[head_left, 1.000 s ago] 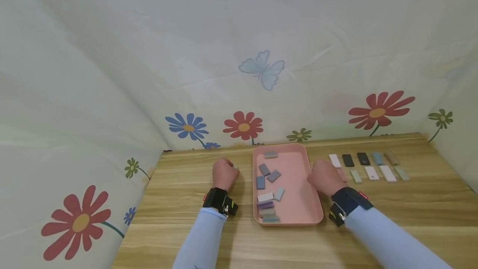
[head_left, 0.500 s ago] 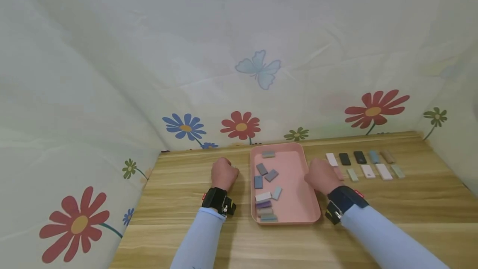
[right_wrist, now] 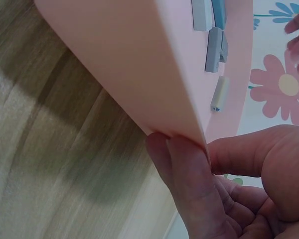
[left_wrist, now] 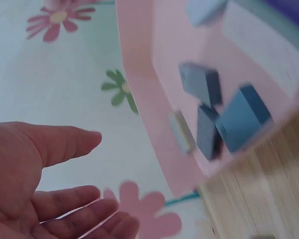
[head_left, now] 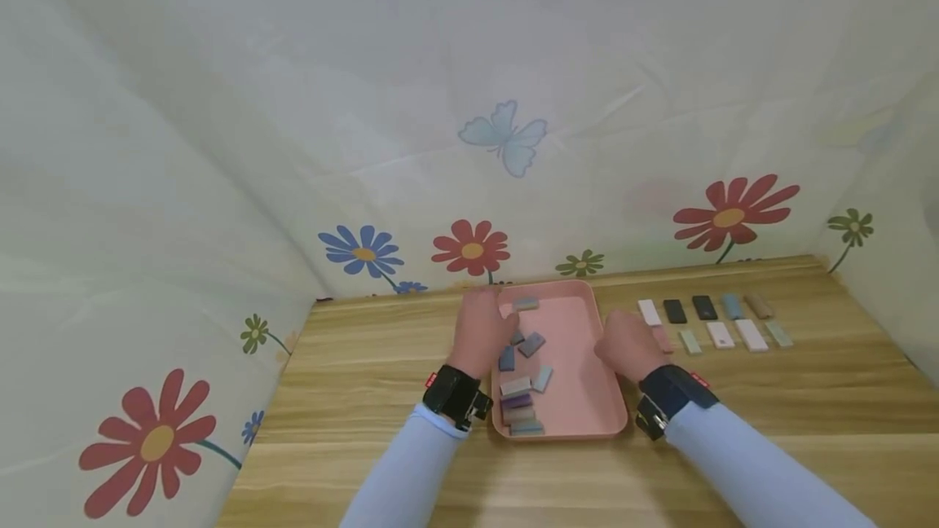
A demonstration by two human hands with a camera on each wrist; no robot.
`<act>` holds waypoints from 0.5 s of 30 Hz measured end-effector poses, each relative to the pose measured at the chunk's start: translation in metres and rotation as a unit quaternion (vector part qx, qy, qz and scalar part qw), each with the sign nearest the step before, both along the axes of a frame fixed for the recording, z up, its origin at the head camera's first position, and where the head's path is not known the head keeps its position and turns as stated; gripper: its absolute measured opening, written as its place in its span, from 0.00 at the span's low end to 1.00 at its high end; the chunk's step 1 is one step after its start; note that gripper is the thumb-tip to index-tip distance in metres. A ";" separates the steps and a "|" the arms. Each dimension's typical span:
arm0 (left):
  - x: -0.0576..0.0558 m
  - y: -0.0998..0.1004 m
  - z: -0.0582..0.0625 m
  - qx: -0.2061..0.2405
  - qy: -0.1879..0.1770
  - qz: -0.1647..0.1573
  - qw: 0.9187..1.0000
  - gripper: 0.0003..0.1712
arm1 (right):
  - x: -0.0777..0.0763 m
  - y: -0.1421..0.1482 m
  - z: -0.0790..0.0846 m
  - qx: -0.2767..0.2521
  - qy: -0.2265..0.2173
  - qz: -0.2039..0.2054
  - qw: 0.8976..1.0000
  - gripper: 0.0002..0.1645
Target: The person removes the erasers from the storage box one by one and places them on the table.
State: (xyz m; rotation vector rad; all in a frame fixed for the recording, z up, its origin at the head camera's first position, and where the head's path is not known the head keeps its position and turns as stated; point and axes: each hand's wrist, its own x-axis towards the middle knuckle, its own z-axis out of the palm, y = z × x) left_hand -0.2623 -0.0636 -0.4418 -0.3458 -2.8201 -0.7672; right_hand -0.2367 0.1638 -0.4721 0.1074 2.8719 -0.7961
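Observation:
A pink rectangular tray [head_left: 579,365] lies on the wooden table, with several small coloured rectangular blocks [head_left: 531,344] along its left side. My left hand [head_left: 480,332] is over the tray's far left edge. In the left wrist view that hand [left_wrist: 30,194] has its thumb and fingers apart, with nothing between them. A greyish-white block [left_wrist: 182,132] is nearest its fingers, inside the tray. My right hand [head_left: 632,345] holds the tray's right edge; the right wrist view shows the thumb inside and fingers [right_wrist: 192,169] outside, pinching the wall.
To the right of the tray, several blocks stand in two rows on the table [head_left: 770,406], among them a black one [head_left: 675,311] and a white one [head_left: 751,336]. A flower-printed curtain [head_left: 396,145] hangs behind the table and along its left side.
My left hand has moved right and away from me, from the table left of the tray to over its far left edge. My right hand keeps its hold on the tray's edge.

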 end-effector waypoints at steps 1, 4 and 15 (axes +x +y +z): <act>0.003 0.006 0.000 -0.008 -0.006 -0.011 1.000 0.20 | 0.000 0.000 -0.001 0.000 0.003 0.000 1.000 0.07; 0.009 0.022 -0.004 -0.055 -0.022 -0.039 0.997 0.12 | -0.001 0.001 -0.004 0.002 0.012 0.000 1.000 0.06; 0.007 0.046 -0.033 -0.354 0.022 -0.057 0.933 0.20 | 0.002 0.001 -0.004 0.007 0.032 0.005 0.999 0.06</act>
